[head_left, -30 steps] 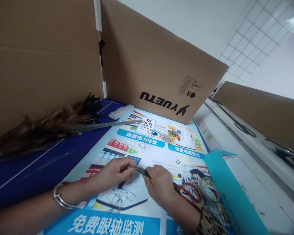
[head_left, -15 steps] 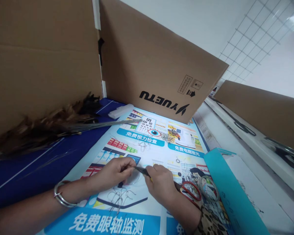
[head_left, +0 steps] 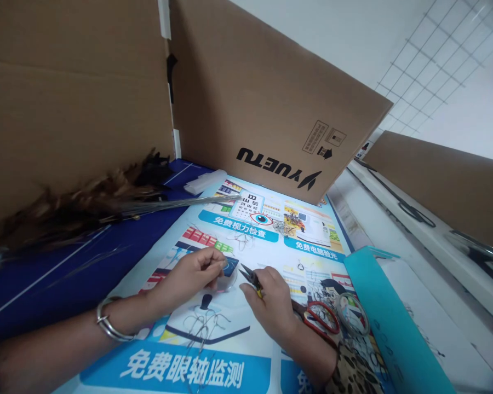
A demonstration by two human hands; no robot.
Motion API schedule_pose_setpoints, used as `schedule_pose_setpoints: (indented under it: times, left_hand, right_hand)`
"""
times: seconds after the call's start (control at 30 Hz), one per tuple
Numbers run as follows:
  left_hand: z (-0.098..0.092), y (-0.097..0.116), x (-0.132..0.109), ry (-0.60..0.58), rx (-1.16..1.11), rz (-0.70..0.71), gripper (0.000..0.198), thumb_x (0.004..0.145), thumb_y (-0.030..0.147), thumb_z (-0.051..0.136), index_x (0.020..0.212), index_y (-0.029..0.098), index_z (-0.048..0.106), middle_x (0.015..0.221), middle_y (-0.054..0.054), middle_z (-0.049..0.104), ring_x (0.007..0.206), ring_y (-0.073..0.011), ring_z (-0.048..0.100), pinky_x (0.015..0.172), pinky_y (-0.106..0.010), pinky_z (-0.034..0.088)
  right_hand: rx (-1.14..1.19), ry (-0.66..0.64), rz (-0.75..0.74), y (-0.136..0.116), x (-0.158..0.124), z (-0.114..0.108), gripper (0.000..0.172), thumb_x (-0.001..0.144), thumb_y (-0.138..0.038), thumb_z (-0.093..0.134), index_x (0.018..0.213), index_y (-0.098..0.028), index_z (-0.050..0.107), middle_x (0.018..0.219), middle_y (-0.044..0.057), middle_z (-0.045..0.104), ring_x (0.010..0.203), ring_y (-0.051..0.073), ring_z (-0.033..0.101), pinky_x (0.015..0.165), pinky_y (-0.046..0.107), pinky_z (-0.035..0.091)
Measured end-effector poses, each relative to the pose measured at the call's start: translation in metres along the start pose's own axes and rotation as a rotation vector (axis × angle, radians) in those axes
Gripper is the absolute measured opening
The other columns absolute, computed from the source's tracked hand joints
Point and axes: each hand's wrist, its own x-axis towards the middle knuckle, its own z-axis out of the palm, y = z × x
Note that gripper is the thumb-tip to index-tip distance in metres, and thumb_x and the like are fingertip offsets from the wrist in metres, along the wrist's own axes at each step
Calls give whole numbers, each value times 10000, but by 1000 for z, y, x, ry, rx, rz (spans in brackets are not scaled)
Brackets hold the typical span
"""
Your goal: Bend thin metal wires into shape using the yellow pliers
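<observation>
My left hand [head_left: 203,271] is closed in a pinch above the printed sheet; what it pinches is too small to make out. My right hand [head_left: 271,301] is wrapped round dark-tipped pliers [head_left: 250,277], whose jaws stand apart and point toward my left hand without touching it. Below my hands lies a loose bunch of bent wire pieces [head_left: 203,328]. Red-handled scissors [head_left: 322,317] lie beside my right wrist, next to a coil of wire [head_left: 353,313].
Brown feathery strands and long thin wires [head_left: 168,204] lie on the blue cloth at left. Cardboard panels [head_left: 271,98] stand behind. A teal box [head_left: 398,317] is at right. More small wire pieces [head_left: 243,238] are farther back on the sheet.
The pliers have come away from my left fingertips and their jaws have opened. A gap now separates my two hands. The view has shifted slightly.
</observation>
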Motion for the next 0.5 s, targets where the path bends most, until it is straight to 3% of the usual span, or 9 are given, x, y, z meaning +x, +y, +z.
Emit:
schedule_pose_setpoints:
  times: [0.2, 0.5]
  left_hand:
    - [11, 3, -4, 37, -164, -36, 281, 805, 428, 633, 770, 182, 501, 591, 79, 502, 455, -78, 473, 449, -201, 358]
    - [11, -8, -6, -8, -216, -59, 250, 869, 404, 602, 778, 192, 509, 555, 69, 506, 462, -88, 464, 452, -213, 352]
  right_hand:
    - [11, 104, -123, -6, -4, 11, 430, 861, -602, 536, 843, -178, 601, 779, 49, 566, 737, 189, 515, 654, 288, 382]
    - [-45, 120, -188, -5, -4, 12, 386, 851, -561, 585, 835, -176, 604, 766, 52, 567, 740, 200, 514, 654, 306, 374]
